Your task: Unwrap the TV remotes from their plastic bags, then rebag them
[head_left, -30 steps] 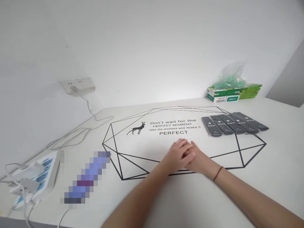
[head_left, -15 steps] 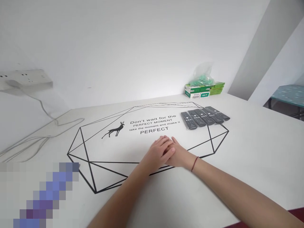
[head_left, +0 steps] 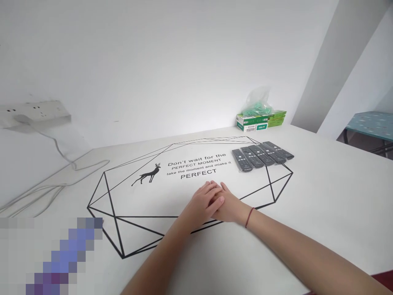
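Observation:
Both hands rest together on the white tabletop (head_left: 322,196), just below the printed lettering (head_left: 198,166). My left hand (head_left: 204,203) lies across the top of my right hand (head_left: 229,205), its fingers loosely extended over the right fingers. Most of the right fingers are covered; the thumb sticks out, and a thin dark-red cord (head_left: 249,217) circles that wrist. Neither hand shows an object in it. Beyond them to the right, several black remote controls (head_left: 260,156) lie side by side in a slanted row, seemingly wrapped in clear plastic.
Green-and-white boxes (head_left: 251,121) stand by the wall under a clear plastic bag (head_left: 258,102) with green contents. At left, a power strip (head_left: 37,112) is on the wall and its white cable (head_left: 55,188) trails over the table. A blue-topped table (head_left: 371,125) stands far right.
The whole view has shifted slightly, so the table, remotes and boxes sit a little lower. My hands keep the same pose, one upon the other.

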A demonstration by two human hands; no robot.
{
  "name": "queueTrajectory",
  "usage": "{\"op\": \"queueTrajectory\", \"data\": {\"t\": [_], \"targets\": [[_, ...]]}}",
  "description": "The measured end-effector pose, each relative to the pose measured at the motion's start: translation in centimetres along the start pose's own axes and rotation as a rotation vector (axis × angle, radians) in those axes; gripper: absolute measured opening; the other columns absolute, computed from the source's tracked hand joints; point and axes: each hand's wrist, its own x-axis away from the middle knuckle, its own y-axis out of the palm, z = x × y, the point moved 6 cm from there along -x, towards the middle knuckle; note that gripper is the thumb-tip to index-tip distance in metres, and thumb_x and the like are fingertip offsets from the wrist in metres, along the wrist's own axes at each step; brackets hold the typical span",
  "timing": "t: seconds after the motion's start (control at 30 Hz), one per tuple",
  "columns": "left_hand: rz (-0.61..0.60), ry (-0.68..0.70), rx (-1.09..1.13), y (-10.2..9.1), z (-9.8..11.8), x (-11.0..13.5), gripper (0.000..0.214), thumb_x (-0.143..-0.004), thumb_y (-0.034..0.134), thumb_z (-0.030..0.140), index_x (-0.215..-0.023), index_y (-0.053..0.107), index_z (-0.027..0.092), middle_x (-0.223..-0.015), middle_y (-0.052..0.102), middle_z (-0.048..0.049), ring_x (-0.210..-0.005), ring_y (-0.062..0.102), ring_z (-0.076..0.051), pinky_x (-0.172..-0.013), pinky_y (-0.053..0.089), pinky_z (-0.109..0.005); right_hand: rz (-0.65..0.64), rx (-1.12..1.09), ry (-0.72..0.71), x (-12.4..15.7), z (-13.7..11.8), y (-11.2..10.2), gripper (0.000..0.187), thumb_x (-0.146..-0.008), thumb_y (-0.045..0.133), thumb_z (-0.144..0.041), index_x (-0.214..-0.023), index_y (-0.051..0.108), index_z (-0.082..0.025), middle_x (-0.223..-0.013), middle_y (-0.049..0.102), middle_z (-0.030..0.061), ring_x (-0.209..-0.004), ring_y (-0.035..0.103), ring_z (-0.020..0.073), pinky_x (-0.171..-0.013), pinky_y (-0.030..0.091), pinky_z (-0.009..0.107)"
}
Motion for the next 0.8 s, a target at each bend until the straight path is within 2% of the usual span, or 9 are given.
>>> {"op": "queueTrajectory", "data": {"t": [0.13, 0.3, 0.4, 0.47, 0.5, 0.57, 0.63, 0.73, 0.8], "targets": [[0.012, 0.026, -0.016, 0.0, -0.1, -0.1, 0.036, -0.091, 0.038, 0.036, -0.116, 0.06, 0.021, -0.123, 0.06, -0.0058, -0.12, 0.047, -0.023, -0.108, 0.034, -0.039, 0.027, -0.014, -0.007, 0.0, 0.1, -0.1, 0.062, -0.085, 0.047, -0.034, -0.144, 0.034, -0.019, -0.148, 0.034, 0.0134, -0.138, 0.025, 0.0342, -0.108, 0.02, 0.062], [0.015, 0.018, -0.018, 0.1, -0.2, -0.3, 0.037, -0.092, 0.037, 0.036, -0.118, 0.06, 0.023, -0.127, 0.058, -0.0056, -0.122, 0.046, -0.024, -0.109, 0.032, -0.04, -0.011, -0.008, -0.025, 0.0, -0.1, -0.5, 0.062, -0.085, 0.047, -0.034, -0.143, 0.033, -0.018, -0.148, 0.034, 0.0142, -0.138, 0.024, 0.0337, -0.108, 0.02, 0.061], [0.009, 0.001, -0.029, 0.3, -0.5, -0.2, 0.039, -0.093, 0.036, 0.036, -0.125, 0.055, 0.024, -0.133, 0.054, -0.005, -0.127, 0.043, -0.024, -0.111, 0.029, -0.04, 0.011, -0.025, -0.039, -0.1, -0.2, -1.8, 0.047, -0.084, 0.049, -0.029, -0.131, 0.05, -0.021, -0.134, 0.053, 0.011, -0.125, 0.044, 0.0284, -0.105, 0.03, 0.051], [0.013, -0.036, -0.032, 0.4, -1.0, 0.0, 0.044, -0.093, 0.036, 0.04, -0.133, 0.047, 0.025, -0.14, 0.047, -0.0052, -0.131, 0.039, -0.024, -0.111, 0.029, -0.04, 0.018, -0.015, -0.037, -0.1, 0.3, -3.1, 0.03, -0.084, 0.05, -0.027, -0.111, 0.063, -0.021, -0.113, 0.066, 0.0091, -0.105, 0.058, 0.0234, -0.093, 0.041, 0.038], [0.016, -0.065, -0.038, 0.4, -1.5, 0.1, 0.048, -0.092, 0.036, 0.042, -0.137, 0.042, 0.025, -0.144, 0.042, -0.0059, -0.133, 0.035, -0.024, -0.111, 0.029, -0.041, 0.029, -0.002, -0.005, -0.1, 1.0, -3.9, 0.025, -0.085, 0.049, -0.027, -0.101, 0.066, -0.02, -0.103, 0.068, 0.0088, -0.095, 0.06, 0.0217, -0.085, 0.044, 0.034], [0.013, -0.131, -0.056, 0.5, -2.4, 0.3, 0.055, -0.092, 0.036, 0.048, -0.142, 0.033, 0.026, -0.149, 0.033, -0.0075, -0.137, 0.028, -0.025, -0.111, 0.028, -0.043, 0.119, 0.03, 0.163, 0.1, 3.5, -5.7, 0.027, -0.088, 0.045, -0.033, -0.093, 0.067, -0.018, -0.092, 0.068, 0.0096, -0.088, 0.06, 0.0215, -0.077, 0.044, 0.031], [0.004, -0.187, -0.068, 0.5, -3.3, 0.5, 0.057, -0.091, 0.035, 0.05, -0.143, 0.031, 0.026, -0.151, 0.03, -0.0087, -0.139, 0.024, -0.025, -0.111, 0.026, -0.046, 0.254, 0.053, 0.387, 0.9, 6.6, -7.5, 0.031, -0.089, 0.042, -0.035, -0.099, 0.065, -0.016, -0.095, 0.066, 0.0116, -0.09, 0.059, 0.0228, -0.08, 0.042, 0.031], [-0.005, -0.217, -0.073, 0.6, -3.9, 0.4, 0.055, -0.092, 0.034, 0.05, -0.14, 0.035, 0.025, -0.149, 0.032, -0.0093, -0.138, 0.026, -0.024, -0.111, 0.026, -0.045, 0.404, 0.152, 0.709, 2.5, 10.6, -8.8, 0.035, -0.087, 0.043, -0.033, -0.108, 0.061, -0.012, -0.105, 0.061, 0.0182, -0.1, 0.054, 0.0309, -0.084, 0.04, 0.04], [-0.019, -0.202, -0.093, 0.8, -3.8, 0.3, 0.053, -0.091, 0.036, 0.049, -0.137, 0.041, 0.023, -0.147, 0.035, -0.0102, -0.136, 0.03, -0.024, -0.11, 0.028, -0.045, 0.426, 0.188, 0.852, 3.4, 12.1, -8.8, 0.04, -0.085, 0.045, -0.036, -0.113, 0.058, -0.012, -0.11, 0.057, 0.0218, -0.105, 0.049, 0.037, -0.082, 0.04, 0.048]]}}
